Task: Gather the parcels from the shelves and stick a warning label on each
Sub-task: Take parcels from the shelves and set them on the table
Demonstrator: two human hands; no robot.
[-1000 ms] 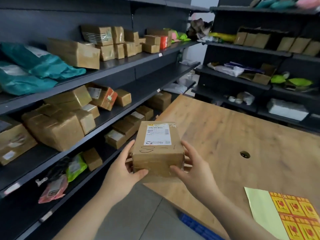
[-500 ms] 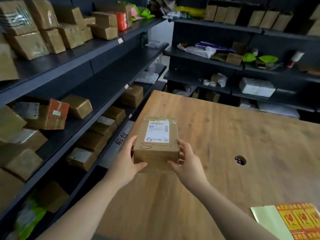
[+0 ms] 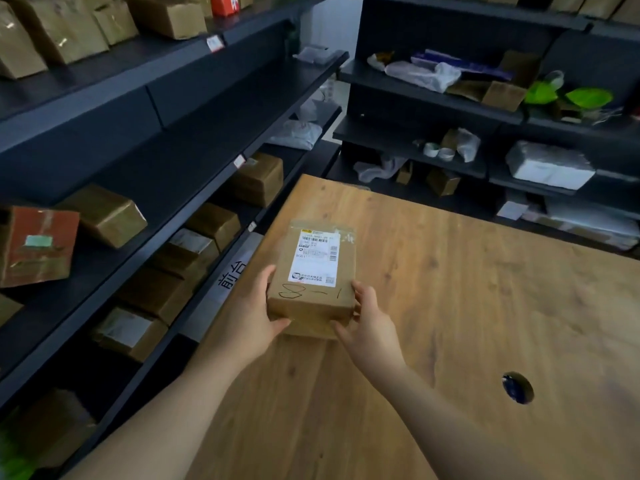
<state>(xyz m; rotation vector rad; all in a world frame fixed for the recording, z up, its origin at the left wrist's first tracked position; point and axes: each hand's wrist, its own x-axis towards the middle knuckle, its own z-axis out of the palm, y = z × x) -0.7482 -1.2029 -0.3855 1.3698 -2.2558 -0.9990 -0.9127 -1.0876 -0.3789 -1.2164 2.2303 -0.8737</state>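
Moved farther over the table [image 3: 467, 306], the parcel [image 3: 313, 271] points lengthwise away, hands [image 3: 256, 315] [image 3: 372, 325] gripping its near end.

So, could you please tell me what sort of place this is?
Most likely a parcel depot or courier pickup room: dark metal shelves hold many taped brown cardboard boxes, and the left hand and right hand hold a brown cardboard parcel with a white barcoded shipping label over a wooden table.
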